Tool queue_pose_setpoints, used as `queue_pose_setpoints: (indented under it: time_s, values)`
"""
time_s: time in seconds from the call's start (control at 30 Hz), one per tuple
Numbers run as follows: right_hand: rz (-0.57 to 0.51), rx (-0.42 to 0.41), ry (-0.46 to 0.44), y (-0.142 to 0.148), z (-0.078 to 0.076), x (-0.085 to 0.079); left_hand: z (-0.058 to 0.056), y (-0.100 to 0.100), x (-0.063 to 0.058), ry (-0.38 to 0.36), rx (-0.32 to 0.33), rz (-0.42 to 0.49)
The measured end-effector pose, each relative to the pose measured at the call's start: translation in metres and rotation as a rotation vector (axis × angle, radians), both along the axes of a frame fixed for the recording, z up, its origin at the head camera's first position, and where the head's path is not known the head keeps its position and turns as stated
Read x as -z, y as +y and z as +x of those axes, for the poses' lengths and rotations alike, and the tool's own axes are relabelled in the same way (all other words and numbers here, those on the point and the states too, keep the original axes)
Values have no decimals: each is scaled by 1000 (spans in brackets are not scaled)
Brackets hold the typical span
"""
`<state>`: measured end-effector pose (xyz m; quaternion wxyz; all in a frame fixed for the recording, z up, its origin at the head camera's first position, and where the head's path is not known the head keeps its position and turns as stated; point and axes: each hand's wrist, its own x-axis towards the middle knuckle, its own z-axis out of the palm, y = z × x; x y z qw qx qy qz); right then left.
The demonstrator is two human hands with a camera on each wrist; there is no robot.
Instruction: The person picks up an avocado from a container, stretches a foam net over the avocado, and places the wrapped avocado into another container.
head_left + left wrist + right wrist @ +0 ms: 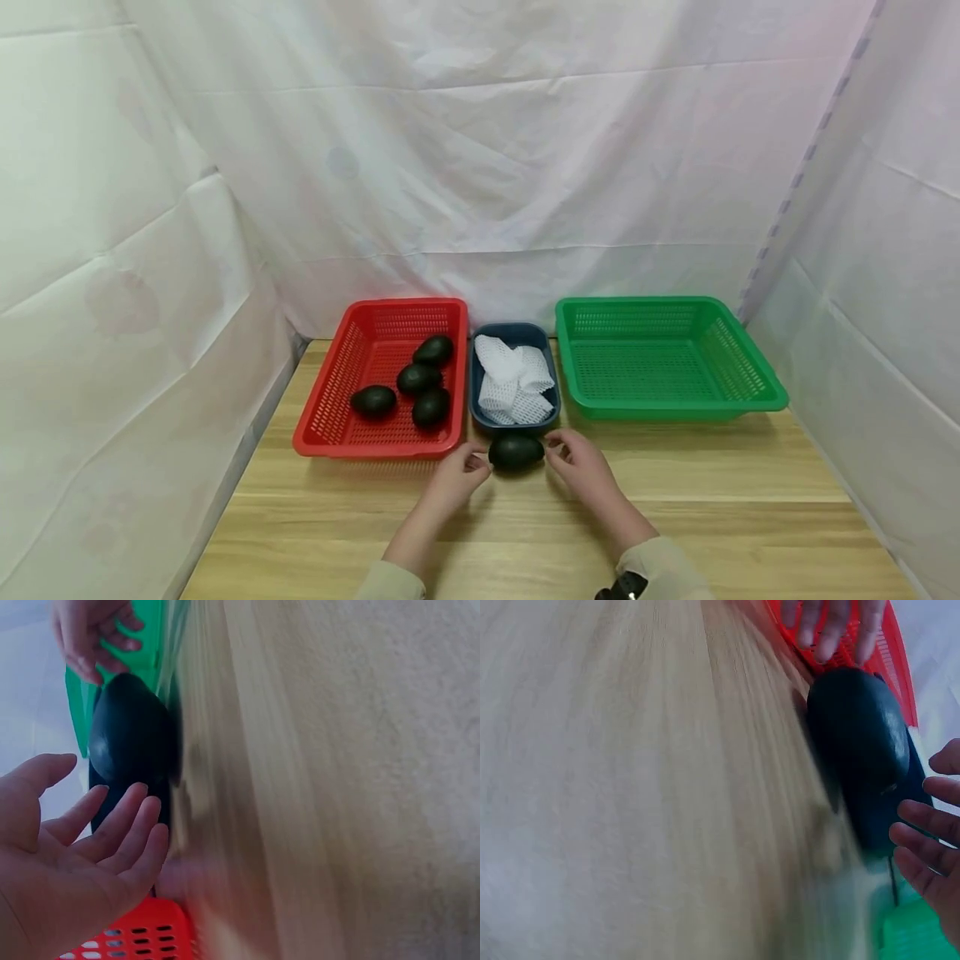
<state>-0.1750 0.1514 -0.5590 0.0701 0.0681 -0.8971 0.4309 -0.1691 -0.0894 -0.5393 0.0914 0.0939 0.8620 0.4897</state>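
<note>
A dark avocado (516,452) lies on its side on the wooden table, just in front of a small navy blue basin (515,428). On its left is my left hand (454,478), its fingers spread and loosely bent. My right hand (583,468) is at the other end, fingers likewise relaxed. In the left wrist view, a small gap separates the left fingertips (139,790) from the avocado (131,735). The right fingers (922,817) also stand apart from it in the right wrist view. White foam net sleeves (516,379) are piled in the basin.
At the left stands a red plastic basket (352,440) with several avocados (420,379) in it. A green plastic basket (675,410) is to the right of the basin. White cloth (480,167) hangs behind and along both sides of the table (712,533).
</note>
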Motion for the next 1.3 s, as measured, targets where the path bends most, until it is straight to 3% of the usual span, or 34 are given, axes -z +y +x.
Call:
queue_pose_setpoints:
  time_s: [0.13,0.33,0.47,0.57,0.67,0.77,1.03,1.3]
  values:
    - [152,-37,71,-4,-1,-11,3,8,-7,59,17,-57]
    - [335,-120,235,-9,-7,-27,5,17,-17,208,58,-158]
    - [446,-159,338,-11,-15,-34,3,21,-26,401,150,-347]
    - [504,-177,398,-12,-22,-35,-3,20,-31,620,233,-488]
    - [566,-189,413,-12,-29,-35,-11,16,-36,830,286,-556]
    - [622,-192,410,-13,-35,-35,-20,11,-41,944,314,-592]
    - [671,-194,424,-13,-51,-31,-40,6,-48,966,373,-647]
    - [715,-189,318,-20,-59,-34,-51,5,-45,914,361,-665]
